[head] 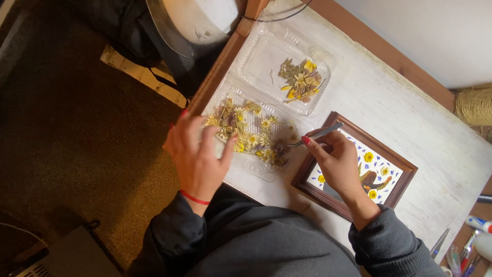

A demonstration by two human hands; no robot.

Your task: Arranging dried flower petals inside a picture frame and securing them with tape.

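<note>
A clear plastic clamshell tray (pixel 266 66) lies open on the white, rough-grained tabletop (pixel 410 113), which has a brown wooden edge. Its near half holds a loose heap of dried flowers (pixel 253 134), papery daisy heads in yellow, cream and dull purple; the far half holds a smaller clump (pixel 301 80) of the same kind. The left hand (pixel 197 154) lies over the near half's left rim, fingers spread and slightly bent, thumb angled out onto the flowers, its grip wide and closed on nothing; a thin red band circles the wrist. The right hand (pixel 338 164) pinches slim metal tweezers (pixel 315 136) between thumb and forefinger, a narrow grip, with the tips pointing left into the heap's right edge. This hand hovers over the corner of a dark brown wooden frame (pixel 394 154), rectangular with a moulded border, just right of the tray. Inside it, pressed yellow flowers and small blue petals lie flat on a white backing. Both sleeves are dark grey fabric.
</note>
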